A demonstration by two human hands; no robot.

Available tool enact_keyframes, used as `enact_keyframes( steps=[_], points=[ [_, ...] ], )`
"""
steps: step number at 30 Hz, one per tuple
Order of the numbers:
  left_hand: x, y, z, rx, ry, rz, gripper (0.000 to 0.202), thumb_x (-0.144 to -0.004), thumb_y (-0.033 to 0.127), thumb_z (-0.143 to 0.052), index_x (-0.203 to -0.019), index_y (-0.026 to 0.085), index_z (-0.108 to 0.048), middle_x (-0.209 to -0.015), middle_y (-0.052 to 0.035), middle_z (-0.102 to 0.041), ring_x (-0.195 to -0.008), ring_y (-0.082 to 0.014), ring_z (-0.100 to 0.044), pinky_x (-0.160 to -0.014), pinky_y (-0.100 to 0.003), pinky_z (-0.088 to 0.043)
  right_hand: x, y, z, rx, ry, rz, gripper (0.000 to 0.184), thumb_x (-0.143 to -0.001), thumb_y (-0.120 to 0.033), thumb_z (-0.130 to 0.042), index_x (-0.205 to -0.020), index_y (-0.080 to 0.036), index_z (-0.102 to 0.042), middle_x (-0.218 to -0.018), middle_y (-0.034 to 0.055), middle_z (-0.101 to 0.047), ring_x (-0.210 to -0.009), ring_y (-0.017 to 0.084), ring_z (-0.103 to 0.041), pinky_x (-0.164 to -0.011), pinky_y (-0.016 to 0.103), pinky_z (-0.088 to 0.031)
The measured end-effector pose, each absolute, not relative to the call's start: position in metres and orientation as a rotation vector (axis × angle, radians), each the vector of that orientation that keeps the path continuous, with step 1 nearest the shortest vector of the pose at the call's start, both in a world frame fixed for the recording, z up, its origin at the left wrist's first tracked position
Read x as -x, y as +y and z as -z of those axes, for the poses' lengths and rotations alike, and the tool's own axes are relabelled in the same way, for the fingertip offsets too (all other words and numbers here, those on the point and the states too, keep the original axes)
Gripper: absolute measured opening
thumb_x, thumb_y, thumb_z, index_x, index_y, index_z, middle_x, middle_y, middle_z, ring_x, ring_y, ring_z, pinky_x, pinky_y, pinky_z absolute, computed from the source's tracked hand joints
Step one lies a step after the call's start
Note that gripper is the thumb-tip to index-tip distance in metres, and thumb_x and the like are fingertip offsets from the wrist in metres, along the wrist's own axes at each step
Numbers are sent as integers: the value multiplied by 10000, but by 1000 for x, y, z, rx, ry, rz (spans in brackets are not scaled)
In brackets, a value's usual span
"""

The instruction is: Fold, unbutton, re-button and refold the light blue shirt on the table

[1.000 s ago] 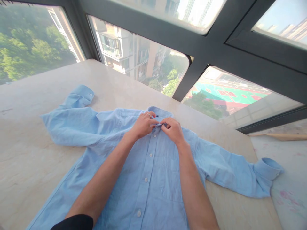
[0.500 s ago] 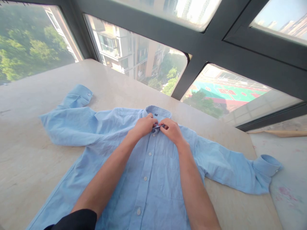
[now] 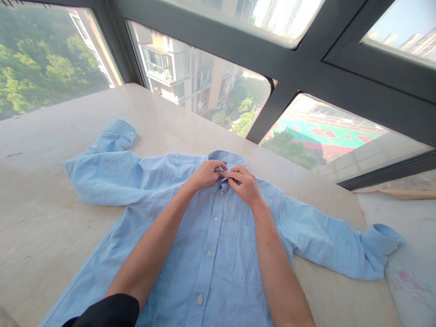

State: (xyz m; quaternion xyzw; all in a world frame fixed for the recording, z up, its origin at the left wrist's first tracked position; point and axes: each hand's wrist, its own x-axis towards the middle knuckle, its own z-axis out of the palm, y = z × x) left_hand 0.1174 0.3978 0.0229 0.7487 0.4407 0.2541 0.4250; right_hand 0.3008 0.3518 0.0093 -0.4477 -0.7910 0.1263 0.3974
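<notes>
A light blue button-up shirt lies front up, its sleeves spread to both sides. At its collar, my left hand is closed on the cloth edge with thumb and fingers. Close beside it, my right hand pinches the other side of the collar front. The fingertips of both hands nearly meet, and they hide whatever top button or buttonhole is between them. Below the hands, several white buttons run down the placket, fastened. A small dark label shows partly inside the collar.
The shirt rests on a pale stone-like ledge. Grey window frames rise behind it, close beyond the collar. The right cuff reaches over the ledge's edge by a pale flowered surface.
The fingers of my left hand have shifted and lifted a little at the collar, while my right hand keeps its pinch. The whole view has moved slightly.
</notes>
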Motion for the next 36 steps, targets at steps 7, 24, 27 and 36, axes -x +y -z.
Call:
enact_keyframes(
  steps=[7,24,27,36],
  points=[
    [-109,399,-29,-1624,931,-612,252,-810,116,-534,-1044,137,-626,-737,-7,-654,-455,-91,-612,-497,-199,-471,-299,351,-6,1191,-1967,-335,193,-872,-175,-559,-888,-231,-743,-905,42,-670,-671,137,-597,-667,278,-515],
    [-115,398,-23,-1639,1006,-683,188,-810,136,-573,-915,126,-729,-566,20,-609,-430,-84,-565,-472,-184,-435,-296,351,6,1136,-1853,-265,166,-918,-197,-539,-924,-229,-701,-935,68,-675,-852,193,-642,-761,340,-548],
    [-117,395,-22,-1611,1030,-720,181,-812,145,-584,-913,127,-733,-548,28,-598,-435,-85,-561,-489,-185,-435,-295,350,9,1122,-1824,-251,187,-924,-183,-514,-928,-233,-694,-934,73,-676,-896,208,-643,-812,373,-547],
    [-120,393,-25,-1569,1053,-747,162,-810,127,-591,-873,131,-741,-550,28,-608,-431,-76,-543,-490,-180,-425,-291,348,10,1139,-1792,-207,192,-945,-197,-476,-913,-242,-660,-938,62,-699,-910,205,-663,-813,365,-555]
  ],
)
